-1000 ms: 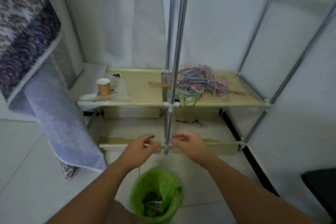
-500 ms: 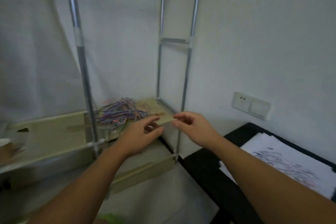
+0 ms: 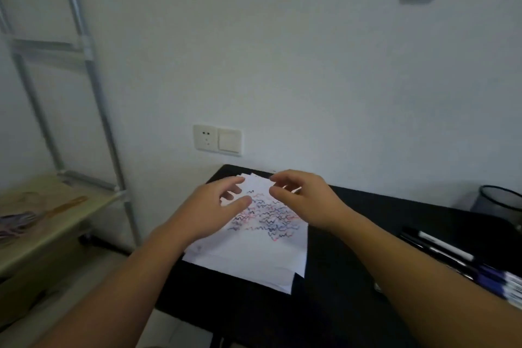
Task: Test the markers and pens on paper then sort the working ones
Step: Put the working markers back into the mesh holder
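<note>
A stack of white paper (image 3: pixel 254 257) covered in black, blue and red squiggles lies on the black table (image 3: pixel 353 305). My left hand (image 3: pixel 209 206) and my right hand (image 3: pixel 305 198) hover side by side above the paper's far part, fingers loosely curled, holding nothing. Several markers and pens (image 3: pixel 452 257) lie in a row at the table's right edge, black ones nearer the middle and blue ones at the frame's edge.
A black mesh bin (image 3: pixel 500 203) stands at the table's far right. A wall socket and switch (image 3: pixel 217 140) sit above the table. At left, a metal-framed shelf (image 3: pixel 93 93) holds coloured cords (image 3: pixel 14 223) and a wooden stick (image 3: pixel 65 206).
The view has swung right from the shelf and green bin to the black table. Both hands stayed in front of me, close together, and now hang over the scribbled paper.
</note>
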